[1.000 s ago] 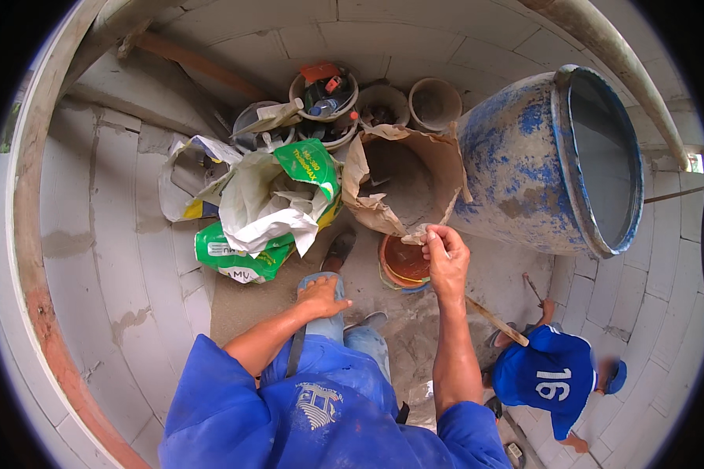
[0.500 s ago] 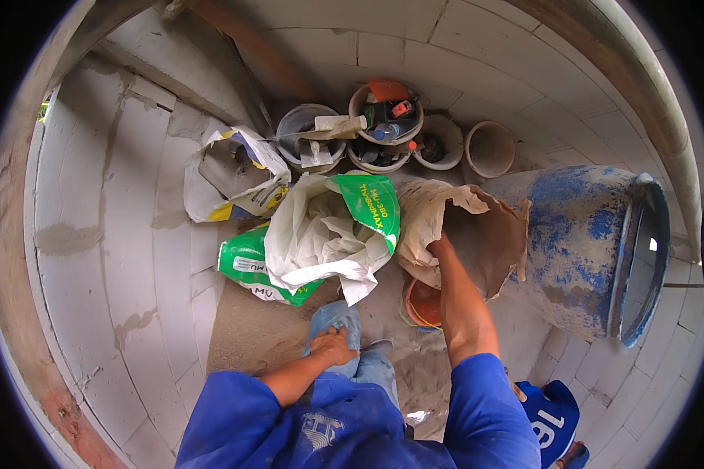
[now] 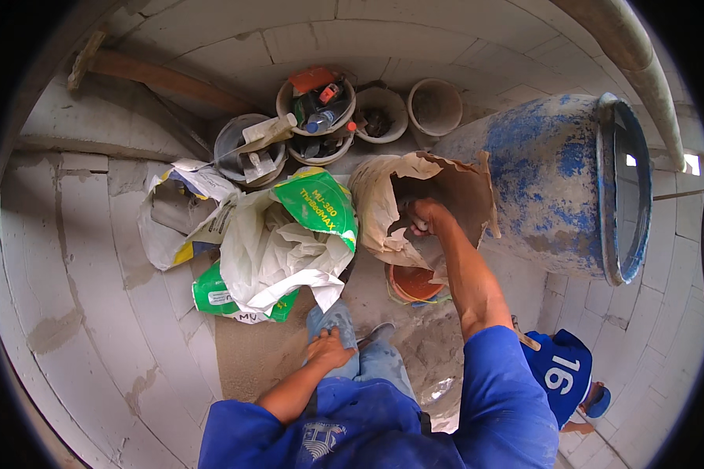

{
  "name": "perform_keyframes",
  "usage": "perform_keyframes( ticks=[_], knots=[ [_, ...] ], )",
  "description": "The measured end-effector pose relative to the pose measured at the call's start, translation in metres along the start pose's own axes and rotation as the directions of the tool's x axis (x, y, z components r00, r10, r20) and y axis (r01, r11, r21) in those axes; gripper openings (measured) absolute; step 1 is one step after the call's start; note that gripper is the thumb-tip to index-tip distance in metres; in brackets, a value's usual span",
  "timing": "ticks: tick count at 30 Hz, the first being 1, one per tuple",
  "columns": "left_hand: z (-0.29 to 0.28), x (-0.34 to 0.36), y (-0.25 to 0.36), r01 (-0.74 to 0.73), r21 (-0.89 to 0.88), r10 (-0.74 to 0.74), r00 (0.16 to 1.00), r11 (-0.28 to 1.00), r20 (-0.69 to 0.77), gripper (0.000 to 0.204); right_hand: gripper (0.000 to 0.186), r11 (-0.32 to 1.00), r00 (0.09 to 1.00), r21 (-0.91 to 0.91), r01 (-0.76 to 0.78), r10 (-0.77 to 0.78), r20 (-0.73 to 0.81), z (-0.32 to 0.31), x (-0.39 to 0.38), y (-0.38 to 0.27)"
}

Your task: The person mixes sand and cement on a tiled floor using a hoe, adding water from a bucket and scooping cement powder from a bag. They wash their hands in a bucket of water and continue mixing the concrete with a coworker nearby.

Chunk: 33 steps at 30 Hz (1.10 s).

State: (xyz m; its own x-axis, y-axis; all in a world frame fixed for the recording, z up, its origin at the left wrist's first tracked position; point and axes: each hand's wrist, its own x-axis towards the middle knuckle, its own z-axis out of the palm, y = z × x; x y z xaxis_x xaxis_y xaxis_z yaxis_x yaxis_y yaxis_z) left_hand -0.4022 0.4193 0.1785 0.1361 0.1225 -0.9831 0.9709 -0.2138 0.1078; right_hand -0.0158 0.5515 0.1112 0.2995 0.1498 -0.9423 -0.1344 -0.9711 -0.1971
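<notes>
My right hand (image 3: 424, 217) is inside the torn mouth of a brown paper sack (image 3: 374, 227), its fingers curled. Pale grey shows at the fingertips, and I cannot make out what they hold, if anything. My left hand (image 3: 328, 349) lies on my jeans at the knee with its fingers spread, holding nothing. Just left of the brown sack stands an opened white and green bag (image 3: 293, 258) with a crumpled white lining. An orange-red bucket (image 3: 414, 283) sits partly under the near side of the brown sack.
A blue, mortar-crusted drum (image 3: 551, 184) lies tilted at the right. Behind are a bucket of tools and bottles (image 3: 318, 129), a grey bucket (image 3: 436, 109) and a trowel bucket (image 3: 231, 148). Another white bag (image 3: 156, 234) leans left. A person in a blue shirt (image 3: 551, 375) is lower right.
My right hand has come up from deeper in the brown sack and now shows at its mouth. The view has shifted, while my left hand stays on the knee.
</notes>
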Motion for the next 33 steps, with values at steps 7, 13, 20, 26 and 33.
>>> perform_keyframes(
  ticks=[7, 13, 20, 26, 33],
  knots=[
    [-0.012, -0.006, 0.011, 0.024, 0.072, -0.027, 0.999, 0.997, 0.036, 0.098, 0.035, 0.542, 0.957, -0.822, 0.174, -0.288, 0.013, -0.043, -0.061, 0.008],
    [-0.018, -0.003, 0.024, -0.004, 0.129, 0.001, 1.000, 0.992, 0.029, 0.098, 0.036, 0.639, 0.889, -0.763, 0.094, -0.399, -0.224, -0.011, 0.007, 0.059],
    [-0.015, 0.002, 0.012, 0.000, 0.136, 0.003, 1.000, 0.991, -0.027, 0.096, 0.044, 0.890, 0.911, -0.435, 0.137, -0.286, -0.296, 0.049, 0.044, 0.087],
    [-0.010, 0.003, 0.019, -0.063, 0.170, 0.064, 0.998, 0.984, 0.000, 0.095, 0.059, 0.905, 0.885, -0.368, 0.214, -0.339, -0.318, 0.054, 0.124, 0.121],
    [-0.013, 0.002, -0.020, 0.046, 0.119, -0.040, 0.998, 0.992, -0.053, 0.094, 0.059, 0.852, 0.845, -0.299, 0.430, -0.496, -0.198, 0.126, 0.141, 0.089]
  ],
)
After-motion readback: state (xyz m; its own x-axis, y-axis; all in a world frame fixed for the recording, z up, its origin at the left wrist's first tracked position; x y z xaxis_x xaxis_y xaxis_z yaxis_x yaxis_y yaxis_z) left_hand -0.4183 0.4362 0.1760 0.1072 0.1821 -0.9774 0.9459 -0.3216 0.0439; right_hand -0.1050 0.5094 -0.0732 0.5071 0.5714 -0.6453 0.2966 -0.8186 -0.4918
